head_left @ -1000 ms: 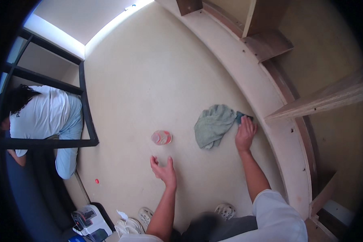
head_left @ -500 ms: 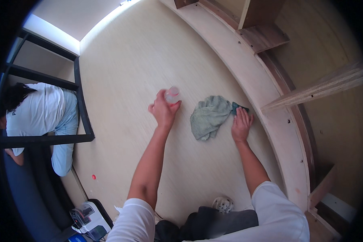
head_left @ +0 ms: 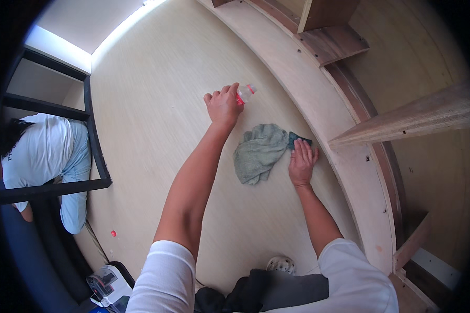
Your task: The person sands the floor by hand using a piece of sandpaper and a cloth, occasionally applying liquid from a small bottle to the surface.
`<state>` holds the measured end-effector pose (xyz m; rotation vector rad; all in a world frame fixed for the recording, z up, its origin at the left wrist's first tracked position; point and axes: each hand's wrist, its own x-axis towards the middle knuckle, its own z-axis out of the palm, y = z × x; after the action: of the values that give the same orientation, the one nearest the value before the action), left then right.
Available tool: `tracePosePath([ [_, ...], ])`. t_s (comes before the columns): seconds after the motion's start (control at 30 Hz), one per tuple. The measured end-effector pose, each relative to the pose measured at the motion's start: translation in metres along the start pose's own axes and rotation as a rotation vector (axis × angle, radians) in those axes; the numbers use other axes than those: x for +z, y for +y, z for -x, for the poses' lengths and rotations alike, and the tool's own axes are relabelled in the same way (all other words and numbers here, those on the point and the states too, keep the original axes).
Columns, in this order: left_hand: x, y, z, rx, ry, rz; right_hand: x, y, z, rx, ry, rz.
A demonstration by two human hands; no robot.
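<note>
My left hand (head_left: 223, 105) is wrapped around a small clear plastic bottle (head_left: 247, 93) with a red band. The bottle is tipped over to the right, its neck pointing away from my fingers; most of its body is hidden in the hand. A dark green scouring pad (head_left: 297, 140) lies on the pale wood-grain floor (head_left: 156, 125), under the fingers of my right hand (head_left: 302, 163), which press it down. Just left of the pad a crumpled grey-green cloth (head_left: 261, 154) lies, its edge touching or nearly touching the pad.
A wooden frame (head_left: 344, 151) with crosspieces curves along the right. To the left stands a black frame (head_left: 96, 141), with a person in a white shirt (head_left: 44, 148) behind it. Near it lie a small red disc (head_left: 113, 233) and a white-and-black machine (head_left: 109, 287).
My left hand has moved farther away and slightly right, and the bottle has gone from roughly upright to tilted rightward. The right hand stays on the pad. The whole view has shifted slightly.
</note>
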<state>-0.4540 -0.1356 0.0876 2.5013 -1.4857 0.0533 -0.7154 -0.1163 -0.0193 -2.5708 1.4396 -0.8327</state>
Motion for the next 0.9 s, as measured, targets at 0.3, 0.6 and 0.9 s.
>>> tracePosePath([
  [0.3,0.005,0.017,-0.014,0.026,-0.071,-0.098,-0.002,0.000,-0.001,-0.008,-0.020,0.024],
  [0.6,0.008,0.023,-0.017,0.046,-0.077,-0.098,-0.003,-0.001,-0.001,-0.028,-0.008,0.034],
  [0.9,0.000,0.020,-0.016,0.052,-0.090,-0.115,-0.002,0.000,-0.001,-0.024,0.001,0.013],
])
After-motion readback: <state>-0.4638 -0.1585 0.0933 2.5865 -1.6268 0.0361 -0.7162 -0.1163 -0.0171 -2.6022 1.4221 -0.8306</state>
